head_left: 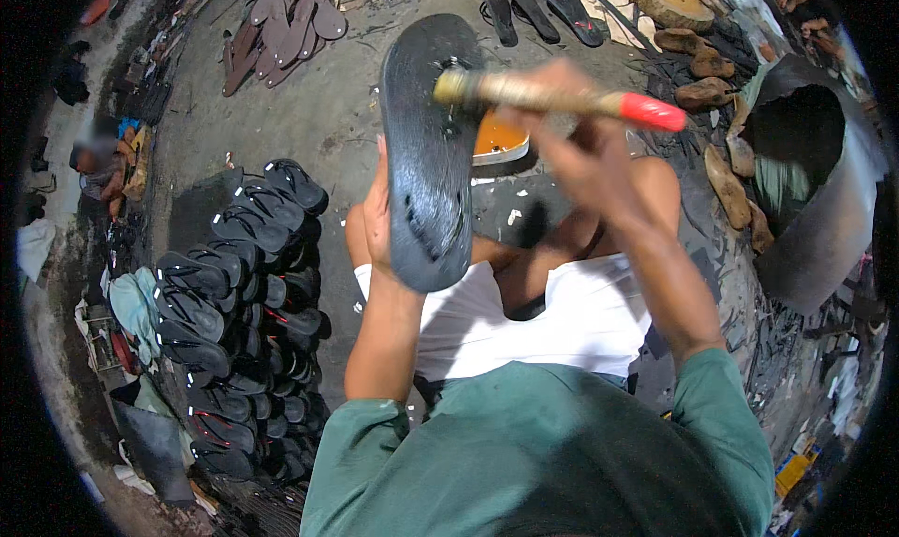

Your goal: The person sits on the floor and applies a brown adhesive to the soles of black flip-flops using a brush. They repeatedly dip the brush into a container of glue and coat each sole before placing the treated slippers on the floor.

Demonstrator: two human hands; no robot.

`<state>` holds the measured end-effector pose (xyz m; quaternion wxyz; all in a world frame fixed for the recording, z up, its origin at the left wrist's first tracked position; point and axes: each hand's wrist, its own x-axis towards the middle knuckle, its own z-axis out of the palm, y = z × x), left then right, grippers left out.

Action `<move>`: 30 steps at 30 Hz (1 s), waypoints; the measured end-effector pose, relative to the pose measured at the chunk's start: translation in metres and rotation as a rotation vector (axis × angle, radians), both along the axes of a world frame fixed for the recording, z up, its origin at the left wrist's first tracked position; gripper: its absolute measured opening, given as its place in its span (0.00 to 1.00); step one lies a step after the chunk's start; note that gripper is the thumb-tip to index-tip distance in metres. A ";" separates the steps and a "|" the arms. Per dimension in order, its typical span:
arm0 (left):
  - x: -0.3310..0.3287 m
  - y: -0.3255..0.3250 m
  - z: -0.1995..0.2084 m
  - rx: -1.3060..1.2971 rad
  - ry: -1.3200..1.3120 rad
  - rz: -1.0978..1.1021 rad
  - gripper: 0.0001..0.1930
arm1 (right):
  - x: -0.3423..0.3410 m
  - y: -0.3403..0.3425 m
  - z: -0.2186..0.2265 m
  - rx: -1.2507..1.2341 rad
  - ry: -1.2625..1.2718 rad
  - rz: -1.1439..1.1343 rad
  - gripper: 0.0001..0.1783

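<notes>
My left hand (377, 220) is closed on the edge of a black sandal sole (426, 153), held upright in front of me; most of its fingers are hidden behind the sole. The lower part of the sole shines as if wet, and small slots show in it. In my right hand (588, 148), blurred by motion, is a brush (538, 94) with a pale handle and a red end. Its yellowish tip touches the upper part of the sole. Behind the sole stands a white-rimmed container (513, 155) with orange liquid, partly hidden.
Stacked black flip-flops (234, 294) fill the floor on my left. Brown sole pieces (295, 27) lie at the far left, and black sandals (534, 14) at the far middle. On the right are wooden foot forms (726, 186) and a curled dark sheet (824, 228). Another person (110, 172) sits far left.
</notes>
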<state>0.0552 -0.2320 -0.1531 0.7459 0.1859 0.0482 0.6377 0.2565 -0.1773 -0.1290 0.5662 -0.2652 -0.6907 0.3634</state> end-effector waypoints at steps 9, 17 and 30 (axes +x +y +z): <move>-0.004 0.034 0.003 0.015 0.040 -0.062 0.25 | -0.005 -0.032 -0.001 0.142 -0.172 0.040 0.13; 0.000 0.063 -0.012 -0.194 0.133 -0.084 0.24 | -0.008 -0.013 -0.014 0.359 -0.378 0.195 0.17; -0.020 0.218 -0.086 -0.460 0.648 0.270 0.23 | 0.020 0.025 -0.049 -0.231 0.051 -0.214 0.10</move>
